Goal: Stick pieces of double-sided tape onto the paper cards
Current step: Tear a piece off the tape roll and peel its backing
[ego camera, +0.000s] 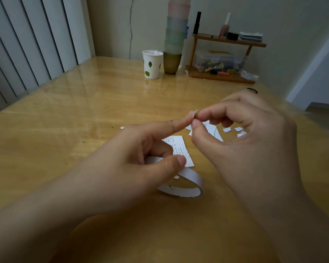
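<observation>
A white roll of double-sided tape (pixel 186 185) is held above the wooden table by my left hand (pixel 137 160), thumb over its rim and lower fingers through it. The left index finger points out, with a tiny tape piece (pixel 195 112) stuck at its tip. My right hand (pixel 245 141) pinches that piece between thumb and index finger. Beneath the hands lies a printed paper card (pixel 180 149), partly hidden. More white cards (pixel 213 130) lie behind the right thumb. Small white scraps (pixel 234 130) rest on the table behind the right hand.
At the back of the table (pixel 80 114) stand a paper cup with green leaves (pixel 152 63), a tall stack of pastel cups on a gold one (pixel 174 40), and a small wooden shelf (pixel 224 59) with bottles and a clear box. A black ring (pixel 252 90) lies at the far right.
</observation>
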